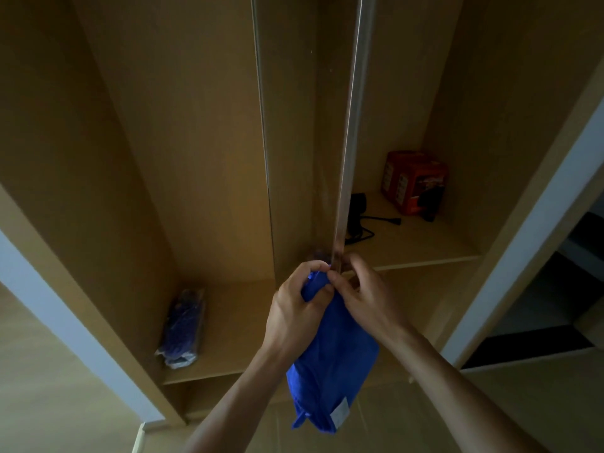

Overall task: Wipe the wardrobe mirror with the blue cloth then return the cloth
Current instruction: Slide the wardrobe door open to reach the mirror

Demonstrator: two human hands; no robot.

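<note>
Left hand: the left hand [294,308] was closed round the bunched upper end of the blue cloth [333,361], its fingers curled over the fabric.
Right hand: the right hand [366,289] pinched the same upper end from the right, thumb on the fabric and fingers curled just beside the mirror's edge.
Blue cloth: it was held in the air in front of the wardrobe [114,158], at the foot of the visible mirror edge. It hung down from the two hands in loose folds, and a pale label [340,415] showed near its lower end.
Mirror: the mirror [304,142] was a tall narrow panel in the middle of the wardrobe, seen nearly edge-on. A pale metal strip [352,125] ran down its right side to the hands.
Left compartment: a plastic-wrapped package [184,325] with dark blue contents lay on the lower left shelf [235,322], well apart from the hands.
Right compartment: an orange-red box [413,181] stood at the far end of the higher right shelf [425,246]. A black cable [358,217] with its plug lay left of the box, next to the mirror strip.
</note>
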